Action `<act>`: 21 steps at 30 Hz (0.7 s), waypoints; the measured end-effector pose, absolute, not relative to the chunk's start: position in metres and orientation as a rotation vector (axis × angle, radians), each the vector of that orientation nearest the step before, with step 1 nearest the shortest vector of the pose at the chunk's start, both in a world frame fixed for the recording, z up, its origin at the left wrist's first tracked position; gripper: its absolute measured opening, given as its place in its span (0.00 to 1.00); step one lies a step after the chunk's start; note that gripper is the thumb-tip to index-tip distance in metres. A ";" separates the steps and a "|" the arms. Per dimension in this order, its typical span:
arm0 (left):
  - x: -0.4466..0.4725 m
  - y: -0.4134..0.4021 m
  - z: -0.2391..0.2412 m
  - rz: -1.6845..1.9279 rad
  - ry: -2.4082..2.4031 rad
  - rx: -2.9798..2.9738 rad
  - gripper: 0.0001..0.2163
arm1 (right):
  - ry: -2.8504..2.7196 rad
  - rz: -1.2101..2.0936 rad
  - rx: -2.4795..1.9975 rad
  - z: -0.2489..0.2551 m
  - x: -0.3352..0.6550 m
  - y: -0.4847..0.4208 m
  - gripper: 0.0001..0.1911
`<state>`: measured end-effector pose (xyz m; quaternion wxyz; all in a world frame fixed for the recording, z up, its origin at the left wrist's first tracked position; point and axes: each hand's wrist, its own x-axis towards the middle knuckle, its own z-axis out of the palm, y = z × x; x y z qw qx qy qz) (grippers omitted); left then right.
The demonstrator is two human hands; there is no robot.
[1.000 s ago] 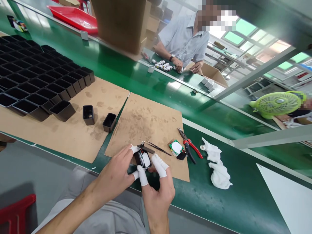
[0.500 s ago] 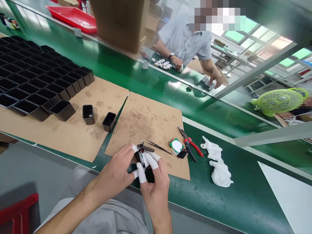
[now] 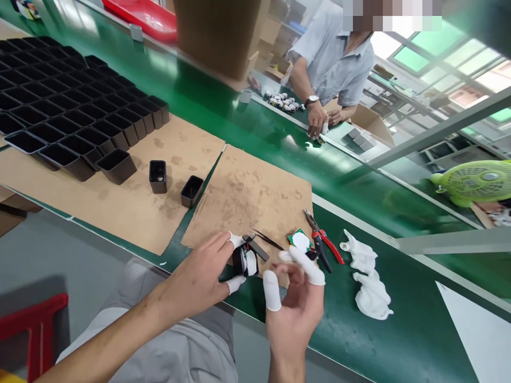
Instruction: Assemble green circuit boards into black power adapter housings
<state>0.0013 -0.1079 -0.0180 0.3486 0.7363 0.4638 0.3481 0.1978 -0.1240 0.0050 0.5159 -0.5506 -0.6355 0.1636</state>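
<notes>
My left hand [image 3: 202,276], with white finger cots on thumb and forefinger, pinches a small black plastic case [image 3: 244,261] with a white part inside, near the front edge of the cardboard sheet [image 3: 247,197]. A dark flat piece [image 3: 256,247] sticks out at the top of the case. My right hand [image 3: 293,298] hovers just right of the case, palm toward me, fingers in white cots spread apart and holding nothing. Black tweezers [image 3: 266,240] lie just behind the case.
Red-handled pliers [image 3: 322,243], a green-and-white part [image 3: 299,240] and white gloves [image 3: 365,274] lie to the right on the green belt. Two loose black cases [image 3: 157,176] and trays of black cases [image 3: 67,111] sit left. A person across the belt handles small parts [image 3: 284,102].
My right hand has let go of the case and pulled back to the right with fingers spread. My left hand keeps its hold. The view has shifted right.
</notes>
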 end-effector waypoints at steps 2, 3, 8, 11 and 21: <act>0.001 -0.108 -0.017 0.896 1.186 1.921 0.10 | -1.730 0.345 -1.361 0.026 0.199 -0.113 0.27; 0.001 -0.108 -0.017 0.898 1.182 1.923 0.10 | -1.845 0.362 -1.358 0.037 0.199 -0.108 0.25; 0.003 -0.110 -0.020 0.890 1.194 1.901 0.10 | -2.014 0.680 -1.293 0.067 0.200 -0.093 0.12; 0.006 -0.111 -0.023 0.894 1.253 1.931 0.09 | -1.952 0.712 -1.294 0.060 0.201 -0.096 0.13; 0.008 -0.112 -0.025 1.001 1.272 1.947 0.17 | -1.789 0.427 -1.242 0.028 0.187 -0.127 0.19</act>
